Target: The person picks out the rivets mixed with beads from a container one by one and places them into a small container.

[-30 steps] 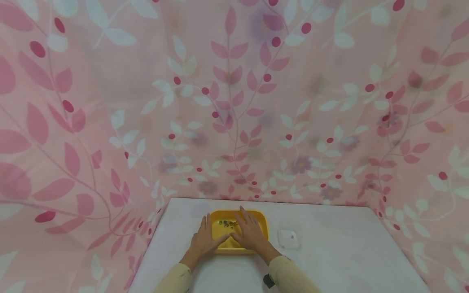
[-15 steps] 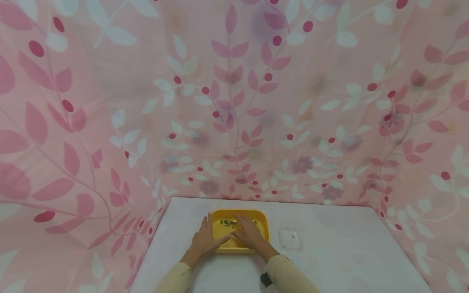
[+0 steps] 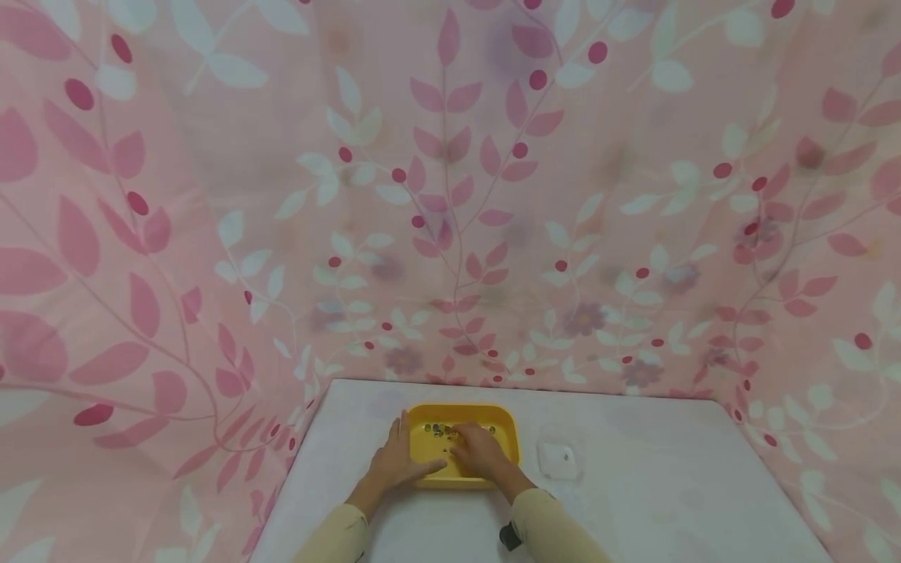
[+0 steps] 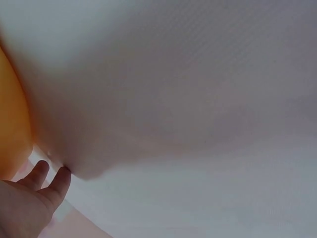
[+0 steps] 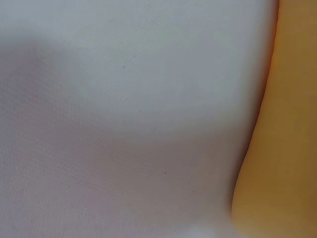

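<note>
A yellow tray [image 3: 454, 484] with a raised rim holds several small, shiny, dark and greenish pieces [image 3: 439, 429], gathered toward its back. My left hand [image 3: 393, 463] lies along the tray's left side, fingers extended and thumb reaching over the front left corner. In the left wrist view, two of its fingers [image 4: 58, 187] show beside the tray's wall [image 4: 11, 114]. Over the tray's middle, my right hand [image 3: 481, 453] has its fingers bent down, tips at the cluster's right edge. Whether it pinches a piece I cannot tell. The right wrist view shows only tray wall [image 5: 282, 148] and white cloth.
Right of the tray stands a small clear container [image 3: 559, 461] with one tiny piece in it. Another small piece [image 3: 492, 429] sits at the tray's right side. A dark object [image 3: 510, 536] is by the right sleeve. Pink patterned fabric [image 3: 450, 234] rises behind the white table [image 3: 669, 485].
The right hand's fingers, stretched out before, have bent down toward the pieces, uncovering one at the tray's right. The left hand has stayed at the tray's left side.
</note>
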A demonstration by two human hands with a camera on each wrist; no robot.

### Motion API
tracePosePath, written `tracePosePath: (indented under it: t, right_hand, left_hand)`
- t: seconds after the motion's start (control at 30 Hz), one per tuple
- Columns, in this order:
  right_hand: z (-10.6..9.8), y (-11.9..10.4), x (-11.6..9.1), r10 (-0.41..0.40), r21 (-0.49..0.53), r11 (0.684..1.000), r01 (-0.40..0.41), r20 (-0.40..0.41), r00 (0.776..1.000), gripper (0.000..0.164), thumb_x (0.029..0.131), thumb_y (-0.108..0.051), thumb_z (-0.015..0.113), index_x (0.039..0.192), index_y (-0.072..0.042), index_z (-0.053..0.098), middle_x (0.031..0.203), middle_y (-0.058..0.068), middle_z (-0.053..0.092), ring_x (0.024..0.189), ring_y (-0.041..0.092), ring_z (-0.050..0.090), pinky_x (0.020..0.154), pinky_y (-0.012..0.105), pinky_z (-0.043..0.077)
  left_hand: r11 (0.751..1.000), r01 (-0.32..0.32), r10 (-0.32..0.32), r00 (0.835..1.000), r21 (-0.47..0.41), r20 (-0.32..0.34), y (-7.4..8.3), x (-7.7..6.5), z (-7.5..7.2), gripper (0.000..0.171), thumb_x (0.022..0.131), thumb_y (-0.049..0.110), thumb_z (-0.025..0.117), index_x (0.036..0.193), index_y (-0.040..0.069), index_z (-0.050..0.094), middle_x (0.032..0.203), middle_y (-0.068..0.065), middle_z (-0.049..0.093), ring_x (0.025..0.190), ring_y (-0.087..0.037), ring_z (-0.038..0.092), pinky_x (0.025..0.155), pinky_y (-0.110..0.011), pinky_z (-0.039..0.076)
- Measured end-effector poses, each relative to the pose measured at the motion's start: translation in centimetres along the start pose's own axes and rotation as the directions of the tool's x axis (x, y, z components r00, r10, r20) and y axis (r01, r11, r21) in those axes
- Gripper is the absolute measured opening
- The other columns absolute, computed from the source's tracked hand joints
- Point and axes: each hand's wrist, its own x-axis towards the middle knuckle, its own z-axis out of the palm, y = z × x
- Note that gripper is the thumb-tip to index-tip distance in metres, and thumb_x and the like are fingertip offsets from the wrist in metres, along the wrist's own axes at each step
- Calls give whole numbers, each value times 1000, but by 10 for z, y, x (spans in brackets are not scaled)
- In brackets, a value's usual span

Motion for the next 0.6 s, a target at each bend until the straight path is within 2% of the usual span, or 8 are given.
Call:
tracePosePath:
  t: [0.13,0.37,0.6]
  right_hand:
    - [0,0,2,16,-10,1000,-16,10,1000,36,93,-23,69,126,-8,65,106,3,66,89,15,56,87,42,53]
    - [1,1,10,-21,-19,1000,21,2,1000,33,92,-20,68,125,-11,68,103,3,66,85,14,54,83,40,52]
    - [10,6,8,-100,-93,991,97,-18,995,33,90,-14,69,123,-8,69,112,9,67,99,24,61,92,47,52]
  left_hand:
    - [1000,6,-6,1000,-1,-2,0,1,0,136,66,82,66,159,5,5,159,-27,23,125,-51,51,97,-64,45]
    - [1000,-8,8,1000,-7,-30,1,5,-4,132,69,78,69,159,5,5,159,-26,25,127,-50,50,98,-64,45]
    - [1000,-6,6,1000,-18,-16,-3,2,3,132,70,77,70,159,4,5,157,-26,29,120,-49,55,92,-65,47]
